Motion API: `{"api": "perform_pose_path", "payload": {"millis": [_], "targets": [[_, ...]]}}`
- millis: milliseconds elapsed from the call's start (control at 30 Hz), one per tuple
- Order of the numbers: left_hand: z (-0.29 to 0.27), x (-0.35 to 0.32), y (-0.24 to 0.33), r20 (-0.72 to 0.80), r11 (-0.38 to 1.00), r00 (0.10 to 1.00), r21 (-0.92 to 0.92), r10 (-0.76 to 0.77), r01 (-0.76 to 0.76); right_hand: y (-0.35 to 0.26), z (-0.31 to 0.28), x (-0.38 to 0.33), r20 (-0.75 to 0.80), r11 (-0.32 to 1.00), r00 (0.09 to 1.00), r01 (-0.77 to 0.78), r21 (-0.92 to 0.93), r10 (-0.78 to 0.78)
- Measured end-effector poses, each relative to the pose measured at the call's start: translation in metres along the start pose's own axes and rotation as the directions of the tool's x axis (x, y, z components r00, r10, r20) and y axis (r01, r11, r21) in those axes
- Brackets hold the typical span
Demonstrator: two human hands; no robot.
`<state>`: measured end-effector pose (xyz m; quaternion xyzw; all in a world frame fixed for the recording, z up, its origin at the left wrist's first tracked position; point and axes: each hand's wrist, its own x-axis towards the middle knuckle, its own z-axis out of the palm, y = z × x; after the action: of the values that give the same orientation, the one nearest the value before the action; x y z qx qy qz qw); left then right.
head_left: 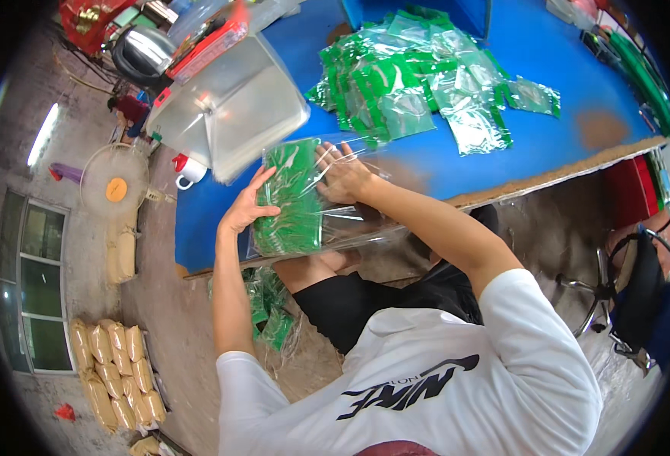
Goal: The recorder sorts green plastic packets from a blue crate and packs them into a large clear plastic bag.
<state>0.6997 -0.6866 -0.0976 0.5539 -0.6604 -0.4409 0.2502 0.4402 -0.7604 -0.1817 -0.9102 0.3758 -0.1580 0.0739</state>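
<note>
A clear plastic bag full of green packets (295, 220) lies at the near edge of the blue table, partly overhanging it. My left hand (247, 207) grips its left side, thumb across the top and fingers along the far left edge. My right hand (342, 175) rests flat on the right side of the bag, fingers stretched out over the loose clear film. Beyond it, a heap of flat green-and-clear packets (395, 80) covers the middle of the table, with several packets spread toward the right.
Left of the heap stands a large translucent plastic bin (255, 106), with a metal kettle (143, 53) behind it. A white mug (190, 172) sits at the table's left edge. Below the table lie more green packets (275, 327). Filled tan sacks (118, 372) are stacked on the floor at left.
</note>
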Motion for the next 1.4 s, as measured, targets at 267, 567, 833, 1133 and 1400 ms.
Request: {"api": "perform_pose_path", "payload": {"millis": [267,567,833,1133,1400], "targets": [[0.063,0.009,0.044,-0.243,0.685,0.922,0.727,0.3,-0.032,0.032,-0.037,-0.076,-0.032,0.99,0.989,0.143,0.021,-0.142],[0.076,0.009,0.026,-0.044,0.533,0.963,0.839,0.267,-0.11,0.078,-0.12,-0.076,-0.326,0.932,0.909,0.323,0.165,-0.258],[0.053,-0.046,0.03,0.137,0.466,0.981,0.865,0.141,-0.188,0.19,-0.072,-0.01,-0.355,0.955,0.935,-0.13,-0.265,0.029],[-0.008,-0.087,0.001,-0.204,0.343,0.943,0.933,0.262,0.107,0.078,-0.033,-0.014,-0.277,0.923,0.881,-0.378,0.077,0.383],[0.209,-0.103,0.007,-0.471,0.842,0.826,-0.539,-0.308,0.006,0.053,-0.077,-0.122,-0.139,0.995,0.987,0.066,-0.076,-0.076]]}}
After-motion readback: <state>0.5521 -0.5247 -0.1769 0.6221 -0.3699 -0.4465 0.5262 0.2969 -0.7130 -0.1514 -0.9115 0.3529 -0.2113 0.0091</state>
